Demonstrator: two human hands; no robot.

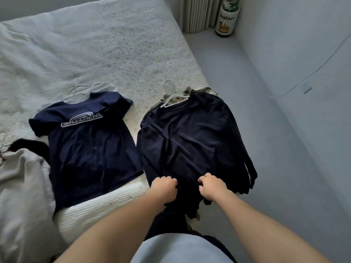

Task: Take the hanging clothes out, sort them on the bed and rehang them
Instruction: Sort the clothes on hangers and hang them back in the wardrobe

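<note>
A plain navy long-sleeved top (191, 137) lies on the bed's right corner on a white hanger (171, 98), over a pale checked garment (207, 90). My left hand (164, 186) and my right hand (211, 186) both grip its lower hem with curled fingers, side by side. To the left, a navy T-shirt with a white logo (89, 141) lies flat on a wire hanger (76, 91), on top of a light grey garment (100, 87).
The bed (106, 44) has a white ribbed cover. A grey garment (20, 186) and a black one (28, 145) lie at the left edge. Grey floor (256, 149) runs along the right, with a bottle (227, 18) and a radiator (197, 12) at the far corner. A thin cable (313, 73) crosses the wall.
</note>
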